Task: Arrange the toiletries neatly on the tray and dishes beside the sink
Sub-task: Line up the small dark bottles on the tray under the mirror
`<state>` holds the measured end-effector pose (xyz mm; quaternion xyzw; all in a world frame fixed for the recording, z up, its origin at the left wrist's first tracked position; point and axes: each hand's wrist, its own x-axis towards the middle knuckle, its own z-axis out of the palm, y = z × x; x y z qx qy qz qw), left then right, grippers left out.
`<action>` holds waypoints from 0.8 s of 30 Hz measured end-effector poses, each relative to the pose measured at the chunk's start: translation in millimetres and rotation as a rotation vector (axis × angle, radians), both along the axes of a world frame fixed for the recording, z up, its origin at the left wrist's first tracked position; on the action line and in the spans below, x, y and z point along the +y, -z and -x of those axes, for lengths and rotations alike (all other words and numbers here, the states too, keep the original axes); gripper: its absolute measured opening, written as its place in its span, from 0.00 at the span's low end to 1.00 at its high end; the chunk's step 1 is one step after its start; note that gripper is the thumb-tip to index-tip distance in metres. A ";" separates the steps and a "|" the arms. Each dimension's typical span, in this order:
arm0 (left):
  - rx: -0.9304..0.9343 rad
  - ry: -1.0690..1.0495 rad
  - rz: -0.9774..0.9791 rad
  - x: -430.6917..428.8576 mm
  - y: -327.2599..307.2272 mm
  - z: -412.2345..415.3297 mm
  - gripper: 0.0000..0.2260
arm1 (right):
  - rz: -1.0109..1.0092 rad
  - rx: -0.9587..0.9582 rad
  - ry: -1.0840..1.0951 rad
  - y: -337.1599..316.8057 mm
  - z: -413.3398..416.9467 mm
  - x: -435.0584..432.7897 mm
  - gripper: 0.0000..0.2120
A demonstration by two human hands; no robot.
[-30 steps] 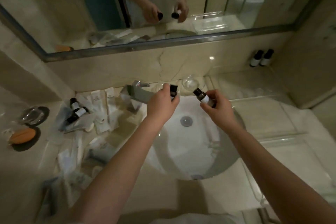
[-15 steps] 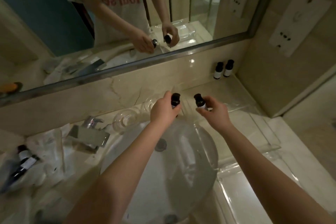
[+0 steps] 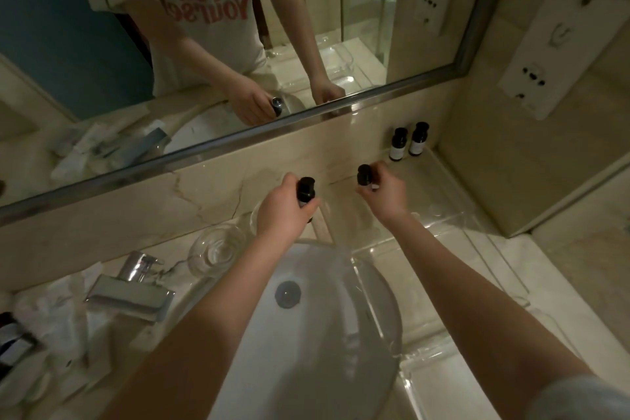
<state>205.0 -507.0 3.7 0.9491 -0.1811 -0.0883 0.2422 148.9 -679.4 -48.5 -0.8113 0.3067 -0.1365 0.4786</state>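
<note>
Within the last second both hands had travelled from over the sink (image 3: 306, 351) toward the counter's far right. The left hand (image 3: 286, 215) gripped the first bottle (image 3: 305, 189) upright, fingers curled round it, just left of the tray (image 3: 453, 180). The right hand (image 3: 387, 192) pinched the second bottle (image 3: 364, 175) over the tray, near the pair (image 3: 398, 146) standing in its far right corner. Judgement: set-down beside that pair appeared imminent. Packets (image 3: 68, 317) at the counter's left edge remained unsorted.

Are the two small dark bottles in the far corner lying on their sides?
No, the small dark white-labelled bottle on the left and its twin on the right both stand upright.
</note>
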 end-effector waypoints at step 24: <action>-0.013 0.020 0.037 -27.8 -2.0 -23.7 0.16 | 0.762 0.328 -0.426 -74.6 -48.1 -76.5 0.11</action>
